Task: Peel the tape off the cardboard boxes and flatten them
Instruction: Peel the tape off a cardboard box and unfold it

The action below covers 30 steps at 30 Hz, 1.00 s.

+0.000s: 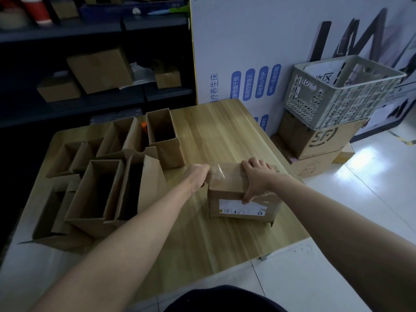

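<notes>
Peeling has barely begun on the sealed box on the desk: my left fingers pinch the clear tape raised at its left end, and my right fingers clamp its top and front. Nothing looks flattened yet. Open boxes crowd the desk left of it, close to my pulling arm, and a crate sits well to its right.

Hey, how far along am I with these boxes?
Done: the open boxes on the left of the table stand opened, though none is flattened. In hand: your right hand holds the labelled box while your left hand pulls clear tape off its top. Left: finish that tape, then flatten every box.
</notes>
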Motion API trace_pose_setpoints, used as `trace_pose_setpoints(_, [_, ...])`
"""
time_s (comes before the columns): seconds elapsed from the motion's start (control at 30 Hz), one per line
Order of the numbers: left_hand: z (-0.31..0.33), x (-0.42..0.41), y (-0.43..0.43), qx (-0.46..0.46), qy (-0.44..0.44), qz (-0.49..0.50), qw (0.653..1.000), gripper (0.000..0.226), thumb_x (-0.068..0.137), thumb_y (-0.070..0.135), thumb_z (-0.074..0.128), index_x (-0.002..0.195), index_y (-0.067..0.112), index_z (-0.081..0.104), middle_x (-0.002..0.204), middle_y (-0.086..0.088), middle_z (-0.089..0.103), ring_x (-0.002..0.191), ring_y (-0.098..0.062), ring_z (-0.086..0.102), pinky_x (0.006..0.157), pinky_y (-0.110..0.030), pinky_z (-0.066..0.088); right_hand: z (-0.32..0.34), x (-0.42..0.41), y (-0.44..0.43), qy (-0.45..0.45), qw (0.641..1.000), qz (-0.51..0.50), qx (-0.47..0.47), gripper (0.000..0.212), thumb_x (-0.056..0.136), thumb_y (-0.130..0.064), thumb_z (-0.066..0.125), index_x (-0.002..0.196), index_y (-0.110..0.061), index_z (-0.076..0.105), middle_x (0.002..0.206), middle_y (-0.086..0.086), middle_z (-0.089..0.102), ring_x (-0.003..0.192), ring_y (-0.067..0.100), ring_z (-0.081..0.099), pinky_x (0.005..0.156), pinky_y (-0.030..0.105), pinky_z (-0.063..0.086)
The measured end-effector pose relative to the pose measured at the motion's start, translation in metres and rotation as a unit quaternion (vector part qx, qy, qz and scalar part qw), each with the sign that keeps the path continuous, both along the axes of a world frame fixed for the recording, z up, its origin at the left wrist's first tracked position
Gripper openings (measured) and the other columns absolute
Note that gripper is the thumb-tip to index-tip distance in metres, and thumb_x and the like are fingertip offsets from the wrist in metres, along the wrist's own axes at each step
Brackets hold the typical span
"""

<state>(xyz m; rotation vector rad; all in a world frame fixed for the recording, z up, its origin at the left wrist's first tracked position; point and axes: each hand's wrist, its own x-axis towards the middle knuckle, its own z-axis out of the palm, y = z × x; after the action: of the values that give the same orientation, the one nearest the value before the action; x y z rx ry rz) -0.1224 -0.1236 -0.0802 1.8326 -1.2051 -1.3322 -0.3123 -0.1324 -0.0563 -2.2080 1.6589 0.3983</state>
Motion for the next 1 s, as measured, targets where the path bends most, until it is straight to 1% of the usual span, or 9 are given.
trace_pose_setpoints(0.07, [0.003,-0.001,0.001,-0.003,-0.104,-0.060,0.993,0.036,0.082,0.046,0.064,0.090,0.012,0.059,0.085,0.004,0.057,0.086,-0.017,0.055,0.077,-0.033,0.046,-0.001,0.003,0.001,-0.001,1.000,0.004,-0.005,0.118,0.063,-0.052,0.081,0.151,-0.019,0.010,0.148,0.005,0.020,0.137,0.029,0.020,0.115,0.047,0.019])
trace_pose_setpoints(0.13, [0.002,-0.002,0.000,-0.044,-0.211,-0.062,0.974,0.037,0.082,0.040,0.070,0.099,0.009,0.058,0.099,0.000,0.053,0.090,-0.017,0.054,0.072,-0.029,0.042,-0.003,0.004,0.001,-0.001,1.000,0.009,-0.009,0.118,0.062,-0.053,0.081,0.151,-0.019,0.011,0.148,0.006,0.021,0.137,0.029,0.021,0.114,0.047,0.019])
trace_pose_setpoints(0.17, [0.002,-0.003,-0.001,-0.066,-0.217,-0.050,0.973,0.027,0.085,0.030,0.068,0.097,0.008,0.060,0.103,-0.003,0.058,0.090,-0.018,0.056,0.073,-0.029,0.045,-0.004,0.002,0.000,-0.003,1.000,0.007,-0.009,0.118,0.062,-0.053,0.081,0.151,-0.019,0.012,0.148,0.005,0.021,0.136,0.028,0.022,0.114,0.047,0.019])
trace_pose_setpoints(0.27, [0.006,0.004,-0.010,-0.073,-0.106,0.045,0.991,0.007,0.092,0.008,0.056,0.095,0.006,0.062,0.101,-0.010,0.065,0.087,-0.019,0.064,0.079,-0.030,0.055,-0.003,-0.008,-0.005,-0.014,1.000,-0.013,0.001,0.118,0.059,-0.052,0.082,0.150,-0.024,0.012,0.147,0.002,0.021,0.135,0.028,0.025,0.112,0.049,0.027])
trace_pose_setpoints(0.4, [0.006,0.032,-0.023,-0.040,0.012,0.213,0.976,0.012,0.089,-0.002,0.054,0.091,0.007,0.061,0.095,-0.008,0.063,0.092,-0.024,0.065,0.085,-0.037,0.057,0.001,-0.018,-0.011,-0.021,1.000,-0.023,0.004,0.121,0.056,-0.053,0.083,0.150,-0.024,0.012,0.147,0.002,0.021,0.133,0.026,0.027,0.109,0.048,0.033])
trace_pose_setpoints(0.53, [0.006,0.056,-0.023,-0.049,0.066,0.308,0.948,0.020,0.087,-0.003,0.056,0.104,0.007,0.060,0.094,-0.007,0.062,0.088,-0.019,0.064,0.080,-0.026,0.054,-0.001,-0.031,-0.010,-0.011,0.999,-0.030,0.010,0.120,0.057,-0.050,0.084,0.150,-0.023,0.012,0.148,0.002,0.020,0.135,0.027,0.025,0.111,0.049,0.031])
trace_pose_setpoints(0.67, [0.010,0.064,-0.021,-0.084,-0.002,0.259,0.962,0.023,0.080,0.004,0.070,0.098,0.011,0.057,0.111,-0.003,0.060,0.097,-0.019,0.059,0.086,-0.029,0.050,-0.009,-0.032,-0.011,-0.009,0.999,-0.041,-0.018,0.120,0.055,-0.054,0.082,0.149,-0.023,0.015,0.143,0.004,0.024,0.131,0.027,0.027,0.111,0.048,0.028])
trace_pose_setpoints(0.8, [-0.001,0.052,-0.011,-0.088,-0.113,0.175,0.974,0.030,0.079,0.013,0.074,0.100,0.012,0.053,0.115,-0.005,0.052,0.088,-0.014,0.052,0.074,-0.023,0.041,-0.008,-0.027,-0.014,-0.001,0.996,-0.051,-0.076,0.119,0.055,-0.057,0.081,0.148,-0.021,0.017,0.141,0.006,0.026,0.131,0.028,0.027,0.114,0.048,0.020])
trace_pose_setpoints(1.0, [-0.023,0.040,-0.008,-0.065,-0.192,0.099,0.974,0.028,0.083,0.008,0.069,0.096,0.011,0.045,0.122,-0.010,0.039,0.082,-0.016,0.046,0.074,-0.023,0.039,-0.005,-0.021,-0.016,-0.014,0.992,-0.046,-0.113,0.115,0.054,-0.057,0.081,0.145,-0.021,0.021,0.138,0.007,0.028,0.130,0.029,0.028,0.115,0.048,0.019])
